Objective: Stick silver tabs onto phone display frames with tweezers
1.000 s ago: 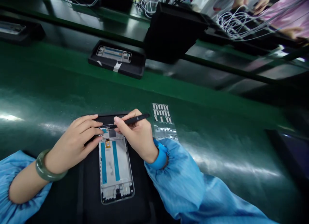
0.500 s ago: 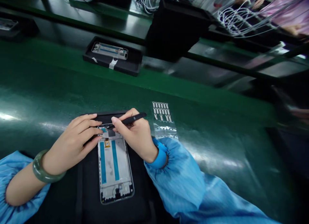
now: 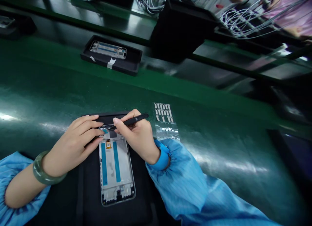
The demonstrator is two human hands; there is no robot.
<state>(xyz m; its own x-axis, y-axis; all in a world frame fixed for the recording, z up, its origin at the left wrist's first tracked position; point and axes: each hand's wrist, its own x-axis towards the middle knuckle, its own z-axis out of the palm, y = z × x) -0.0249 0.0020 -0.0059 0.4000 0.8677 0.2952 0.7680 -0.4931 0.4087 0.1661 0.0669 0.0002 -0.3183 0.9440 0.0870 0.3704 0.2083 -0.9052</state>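
Head view: showing an opened smartphone frame (image 3: 110, 167), lying inner side up on a black tray (image 3: 90, 193) at the near edge of a green bench (image 3: 209, 122). Displaying two blue strips (image 3: 104, 164) along the frame's middle and an orange flex connector (image 3: 108, 145) just above.

Gripping a slim black tool (image 3: 136, 118), possibly tweezers, firmly between thumb and fingers of the right hand (image 3: 140, 135). Slanting the tool down and leftward, toward the frame's top end. Not being able to tell from this view the state of the tip, partly hidden and too small to resolve.

Resting the fingertips of the left hand (image 3: 78, 141) at the frame's upper left edge, with fingers loosely extended and grasping nothing visible; probably steadying the frame.

Apparently carrying out fine work among the small parts at the top end. By judgement, calling next for a steady tip, light pressure and an unmoving frame, while avoiding snagging the nearby connector.

Lying just beyond the right wrist: bearing rows of small pale pieces, a clear film sheet (image 3: 168, 133). Farther off, holding a similar phone frame (image 3: 108, 49): a second black tray (image 3: 122, 67).
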